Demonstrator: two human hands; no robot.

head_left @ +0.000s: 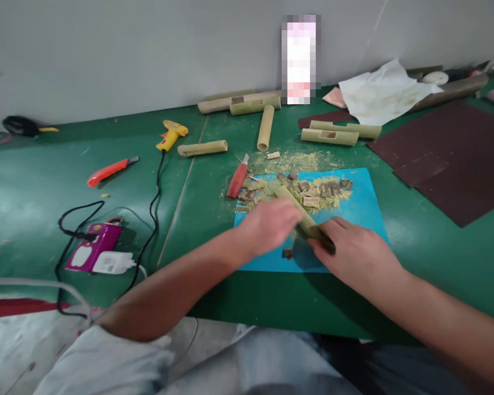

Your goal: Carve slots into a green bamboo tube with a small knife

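Pale clothing (255, 362) over the person's lap fills the bottom edge, below the near side of a green table (206, 197). Small print on a white charger (113, 262), plugged into a purple power block (101, 241), is too small to read; the screen of a phone (300, 60) leaning on the wall is blurred into blocks.

A bamboo tube (312, 224) is held over a blue sheet (366, 200), its long axis slanting from the far left down to the near right. The right hand (354, 249) is closed around its near end, which looks dark. The left hand (269, 225), blurred by motion, has its fingers curled in beside the middle of the tube; whether it grips anything, I cannot tell.

Shavings and chips (313, 189) are heaped on the sheet's far half. A red-handled knife (237, 178) lies at its far left corner. Farther left on the table are an orange cutter (109, 173) and a yellow glue gun (173, 134). More bamboo pieces (265, 129) lie toward the plain grey wall (148, 49), with dark brown sheets (456, 159) on the right. Pale, littered floor (16, 351) shows at lower left.
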